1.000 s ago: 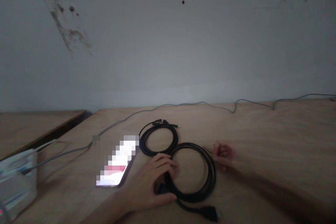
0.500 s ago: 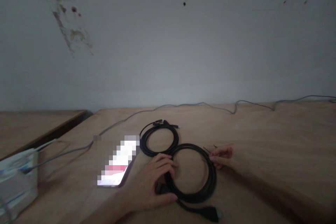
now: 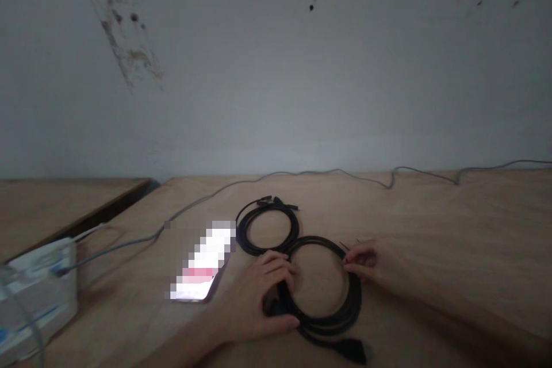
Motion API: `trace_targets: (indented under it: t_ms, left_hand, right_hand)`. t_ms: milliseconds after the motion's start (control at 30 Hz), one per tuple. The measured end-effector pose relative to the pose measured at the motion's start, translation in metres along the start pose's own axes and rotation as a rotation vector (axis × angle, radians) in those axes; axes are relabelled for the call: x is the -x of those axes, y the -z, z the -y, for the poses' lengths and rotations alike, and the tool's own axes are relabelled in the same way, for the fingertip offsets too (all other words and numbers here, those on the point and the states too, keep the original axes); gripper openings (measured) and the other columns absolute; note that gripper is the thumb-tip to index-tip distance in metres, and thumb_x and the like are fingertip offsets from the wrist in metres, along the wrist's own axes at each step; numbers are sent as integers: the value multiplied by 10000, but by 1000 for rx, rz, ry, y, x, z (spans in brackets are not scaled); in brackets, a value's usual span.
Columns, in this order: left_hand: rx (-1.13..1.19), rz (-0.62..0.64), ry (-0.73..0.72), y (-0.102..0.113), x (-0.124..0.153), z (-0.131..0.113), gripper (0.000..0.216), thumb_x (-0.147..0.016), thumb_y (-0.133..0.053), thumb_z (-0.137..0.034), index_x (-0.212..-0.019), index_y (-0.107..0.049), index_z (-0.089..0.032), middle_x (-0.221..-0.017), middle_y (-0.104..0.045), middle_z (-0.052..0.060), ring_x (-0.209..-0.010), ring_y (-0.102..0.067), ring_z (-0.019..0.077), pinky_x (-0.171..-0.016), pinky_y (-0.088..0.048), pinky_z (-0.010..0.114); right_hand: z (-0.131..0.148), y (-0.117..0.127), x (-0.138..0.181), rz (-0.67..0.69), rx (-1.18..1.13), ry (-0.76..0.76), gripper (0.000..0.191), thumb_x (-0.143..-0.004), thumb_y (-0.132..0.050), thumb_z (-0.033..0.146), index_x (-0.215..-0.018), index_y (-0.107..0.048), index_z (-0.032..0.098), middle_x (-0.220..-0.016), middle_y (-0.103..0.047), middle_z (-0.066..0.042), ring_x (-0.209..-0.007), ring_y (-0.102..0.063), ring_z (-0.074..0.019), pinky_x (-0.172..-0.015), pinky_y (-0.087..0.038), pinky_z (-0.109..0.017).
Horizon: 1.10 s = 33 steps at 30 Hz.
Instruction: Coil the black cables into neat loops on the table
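Observation:
Two black coiled cables lie on the wooden table [image 3: 431,224]. My left hand [image 3: 259,296] rests on the left side of the nearer, larger coil [image 3: 340,310], fingers curled over it and pressing it down. My right hand [image 3: 368,261] is at the coil's right upper edge, fingertips pinched on a thin dark tie whose ends stick up there. The smaller coil [image 3: 268,230] lies just behind, touching the larger one, with its plugs at the far side. A black plug [image 3: 351,349] of the larger coil sticks out toward me.
A lit phone [image 3: 202,267] lies flat left of the coils. A grey cord [image 3: 302,173] runs along the table's back edge by the wall. A white box [image 3: 37,293] with a cable stands at the left front. Another table surface [image 3: 52,207] sits left, past a gap.
My right hand has moved in from beside the larger coil to its edge and pinched the thin tie. The left hand has stayed on the coil. The view has shifted slightly.

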<state>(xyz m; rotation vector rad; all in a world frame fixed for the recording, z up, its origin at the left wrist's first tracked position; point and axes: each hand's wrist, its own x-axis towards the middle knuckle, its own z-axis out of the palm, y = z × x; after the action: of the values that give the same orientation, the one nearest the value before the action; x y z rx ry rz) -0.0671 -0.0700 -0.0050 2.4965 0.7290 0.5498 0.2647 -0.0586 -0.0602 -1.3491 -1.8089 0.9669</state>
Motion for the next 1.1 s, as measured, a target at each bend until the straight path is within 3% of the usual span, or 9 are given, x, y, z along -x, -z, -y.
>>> trace_targets:
  t_ms: [167, 367, 600, 767, 933, 1100]
  left_hand:
    - [-1, -4, -2, -1, 0, 3, 391, -802, -833, -509, -1016, -645, -240, -1252, -684, 74, -1281, -512, 343, -1084, -437, 479]
    - [-3, -12, -14, -1, -1, 3, 397, -797, -840, -508, -1012, -645, -238, -1239, -684, 75, -1268, -517, 340, -1082, -441, 478]
    - [-17, -19, -20, -1, -1, 3, 369, -801, -838, -476, -997, -642, -232, -1226, -680, 76, -1249, -520, 332, -1078, -436, 470]
    - [-14, -20, -27, -2, -1, 4, 368, -788, -846, -462, -990, -640, -234, -1196, -681, 72, -1218, -535, 325, -1041, -454, 456]
    - [1, -33, -33, -2, -1, 5, 360, -790, -843, -462, -995, -652, -237, -1219, -675, 72, -1213, -538, 320, -1033, -457, 450]
    - [10, -49, -43, -3, 1, 6, 365, -786, -843, -485, -960, -647, -231, -1218, -682, 77, -1213, -540, 319, -1038, -454, 448]
  right_hand:
    - [8, 11, -13, 145, 162, 30, 240, -792, -792, 456, -820, -830, 221, -670, -749, -43, -547, -635, -170, -497, -453, -256]
    - [12, 9, -14, 131, 147, 81, 124, -788, -791, 339, -780, -758, 220, -642, -665, -4, -585, -597, -157, -574, -459, -265]
    - [-10, -6, -1, 65, -18, 38, 330, -953, -589, 545, -855, -581, 230, -638, -590, 29, -502, -554, -123, -464, -416, -222]
    - [-26, -10, 1, 23, -198, -6, 497, -909, -592, 724, -902, -551, 230, -619, -598, 42, -489, -594, -132, -466, -467, -232]
    - [-32, -14, 2, -12, -352, 24, 526, -858, -673, 734, -921, -549, 227, -630, -603, 48, -492, -580, -125, -484, -472, -236]
    - [-21, -13, 5, -3, -321, 9, 488, -867, -689, 697, -885, -568, 224, -615, -570, 53, -471, -538, -121, -467, -421, -239]
